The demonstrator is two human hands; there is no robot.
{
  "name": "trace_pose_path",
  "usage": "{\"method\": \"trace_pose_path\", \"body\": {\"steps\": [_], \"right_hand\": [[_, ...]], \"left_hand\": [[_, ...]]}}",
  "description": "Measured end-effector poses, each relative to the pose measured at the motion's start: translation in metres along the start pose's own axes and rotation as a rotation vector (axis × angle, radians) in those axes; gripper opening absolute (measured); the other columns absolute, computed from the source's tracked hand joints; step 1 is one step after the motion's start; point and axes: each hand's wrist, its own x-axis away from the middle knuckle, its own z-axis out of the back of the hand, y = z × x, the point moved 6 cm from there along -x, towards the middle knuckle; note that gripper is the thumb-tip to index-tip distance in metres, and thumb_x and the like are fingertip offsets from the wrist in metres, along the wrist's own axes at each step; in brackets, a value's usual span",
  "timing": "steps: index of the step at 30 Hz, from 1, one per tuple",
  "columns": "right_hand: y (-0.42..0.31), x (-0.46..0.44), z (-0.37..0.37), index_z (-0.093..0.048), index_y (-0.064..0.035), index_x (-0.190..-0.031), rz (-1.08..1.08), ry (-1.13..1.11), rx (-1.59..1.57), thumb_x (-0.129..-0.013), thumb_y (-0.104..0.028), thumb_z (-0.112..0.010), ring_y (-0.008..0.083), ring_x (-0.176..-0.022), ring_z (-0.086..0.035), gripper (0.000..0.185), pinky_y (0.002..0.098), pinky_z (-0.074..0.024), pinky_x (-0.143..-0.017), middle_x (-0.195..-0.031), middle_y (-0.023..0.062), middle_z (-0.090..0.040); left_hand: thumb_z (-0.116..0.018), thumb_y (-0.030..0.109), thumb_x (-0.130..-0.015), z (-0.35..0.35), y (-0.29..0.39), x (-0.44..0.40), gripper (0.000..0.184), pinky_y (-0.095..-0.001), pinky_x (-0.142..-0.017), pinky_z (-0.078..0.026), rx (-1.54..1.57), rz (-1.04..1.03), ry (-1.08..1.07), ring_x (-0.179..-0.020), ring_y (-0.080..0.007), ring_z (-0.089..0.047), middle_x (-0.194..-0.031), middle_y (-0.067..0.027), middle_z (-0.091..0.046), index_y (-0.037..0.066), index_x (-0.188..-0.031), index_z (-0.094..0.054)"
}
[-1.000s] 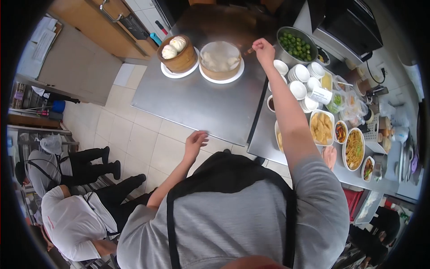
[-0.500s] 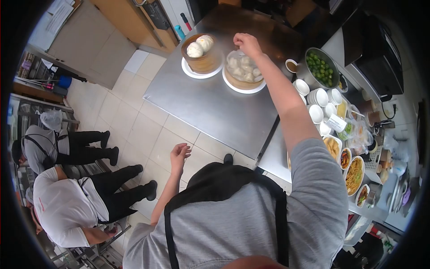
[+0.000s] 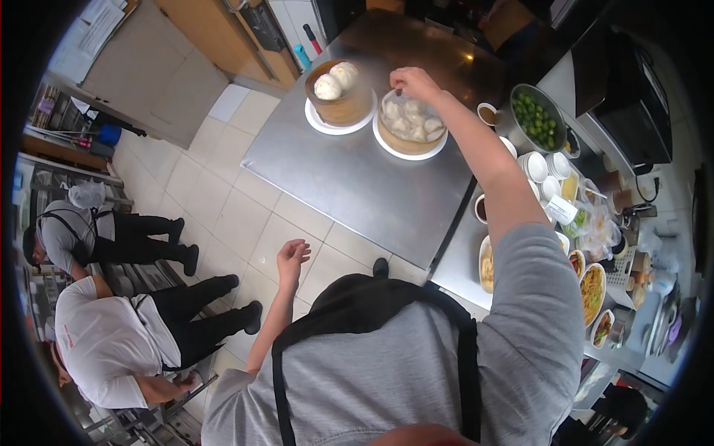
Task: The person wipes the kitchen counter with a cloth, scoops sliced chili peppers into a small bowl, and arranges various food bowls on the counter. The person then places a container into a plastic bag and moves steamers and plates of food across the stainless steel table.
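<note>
My right hand (image 3: 416,83) is closed in a pinch at the far edge of a round bamboo steamer (image 3: 407,143) filled with several pale dumplings (image 3: 413,120). A small dark spot shows under its fingertips; what they hold, if anything, I cannot make out. The steamer stands on a white plate (image 3: 410,154). To its left, a taller bamboo steamer (image 3: 342,111) holds two white buns (image 3: 336,80) and rests on another white plate (image 3: 343,131). My left hand (image 3: 293,259) hangs over the floor away from the table, its fingers loosely apart and holding nothing.
Both steamers stand on a steel table (image 3: 349,178). On the right counter are a metal bowl of green fruit (image 3: 537,117), stacked white cups (image 3: 532,165) and a noodle tray (image 3: 593,291). Two co-workers in a white shirt (image 3: 111,342) and grey shirt (image 3: 63,230) stand left.
My right hand has come down slightly toward the dumpling steamer's far edge. The view has shifted a little, and my left hand hangs about where it was.
</note>
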Motion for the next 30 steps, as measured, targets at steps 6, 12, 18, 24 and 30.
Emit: {"method": "trace_pose_path", "body": {"steps": [6, 12, 18, 24, 30], "right_hand": [[0.022, 0.007, 0.006, -0.059, -0.0034, -0.092, -0.176, 0.093, -0.217, -0.073, -0.002, -0.057, 0.0229, -0.083, -0.059, 0.02, 0.031, -0.0462, -0.074, -0.088, 0.011, -0.06], [0.015, 0.041, 0.057, -0.059, -0.0048, -0.098, -0.204, 0.487, -0.094, -0.074, -0.003, -0.057, 0.0223, -0.083, -0.06, 0.024, 0.03, -0.0472, -0.073, -0.091, 0.0117, -0.06], [-0.036, 0.12, 0.083, -0.062, -0.0064, -0.088, -0.163, 0.345, 0.123, -0.076, -0.011, -0.055, 0.0291, -0.081, -0.057, 0.015, 0.0357, -0.0454, -0.073, -0.086, 0.0104, -0.061], [-0.067, 0.217, 0.142, -0.062, -0.0053, -0.088, -0.266, 0.269, 0.191, -0.075, -0.011, -0.057, 0.0289, -0.081, -0.057, 0.015, 0.0353, -0.0453, -0.072, -0.088, 0.0104, -0.06], [-0.107, 0.334, 0.218, -0.062, -0.0031, -0.091, -0.449, 0.501, 0.261, -0.078, -0.01, -0.058, 0.0283, -0.079, -0.058, 0.015, 0.0321, -0.0446, -0.07, -0.087, 0.0123, -0.061]], "left_hand": [[-0.053, 0.008, -0.082, -0.001, -0.004, 0.001, 0.015, -0.0246, -0.063, -0.048, -0.014, 0.003, -0.001, -0.075, -0.0151, -0.06, -0.085, -0.0084, -0.061, 0.001, -0.095, -0.056], [-0.051, 0.01, -0.084, -0.015, 0.002, 0.004, 0.016, -0.0258, -0.064, -0.048, -0.022, -0.007, -0.058, -0.076, -0.0154, -0.06, -0.085, -0.0085, -0.061, 0.001, -0.097, -0.055], [-0.051, 0.01, -0.084, -0.08, 0.037, -0.009, 0.017, -0.024, -0.064, -0.048, -0.003, -0.078, -0.246, -0.074, -0.0145, -0.059, -0.083, -0.0081, -0.061, 0.0, -0.098, -0.055], [-0.052, 0.017, -0.085, -0.163, 0.081, -0.034, 0.02, -0.024, -0.054, -0.045, -0.302, -0.282, -0.436, -0.058, -0.0122, -0.056, -0.059, -0.0071, -0.057, -0.002, -0.089, -0.058], [-0.052, 0.018, -0.081, -0.239, 0.255, -0.113, 0.02, -0.0371, -0.055, -0.041, -0.527, -0.946, -0.171, -0.055, -0.0318, -0.052, -0.063, -0.015, -0.058, 0.0, -0.077, -0.059]]}}
